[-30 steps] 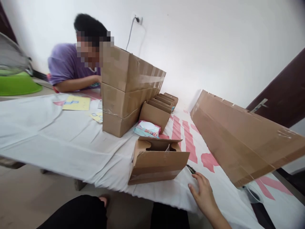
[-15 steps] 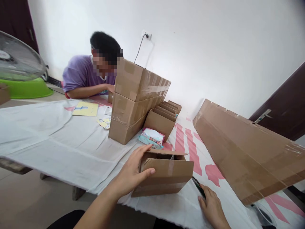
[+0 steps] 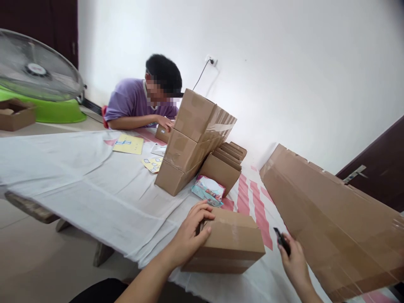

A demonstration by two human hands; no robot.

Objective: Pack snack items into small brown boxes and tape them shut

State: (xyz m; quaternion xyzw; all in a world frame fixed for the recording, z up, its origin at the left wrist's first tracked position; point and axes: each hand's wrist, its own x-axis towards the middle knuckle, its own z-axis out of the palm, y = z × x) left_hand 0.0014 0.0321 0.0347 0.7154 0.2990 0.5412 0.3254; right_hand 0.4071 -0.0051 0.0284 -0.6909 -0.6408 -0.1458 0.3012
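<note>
In front of me a small cardboard box [image 3: 233,235] sits near the table's front edge, its top flaps lying nearly flat. My left hand [image 3: 194,229] grips the box's upper left end, thumb on the top and fingers bent over the far corner. Off the box's right side, my right hand [image 3: 294,256] is closed around a dark utility knife [image 3: 283,241], its tip pointing up and left, apart from the box. Just behind the box lies a pink and blue pack of wipes [image 3: 208,189].
Stacked cardboard boxes [image 3: 181,155] rise beyond the wipes, with several open boxes [image 3: 222,170] beside them. A large cardboard sheet [image 3: 328,219] leans along the right. Across the table, a person in purple [image 3: 132,101] handles a box. A fan [image 3: 38,69] stands at left.
The box's top flaps have gone from raised and gaping to nearly flat. My right hand has drawn the knife away from the box's right side. The camera view has shifted.
</note>
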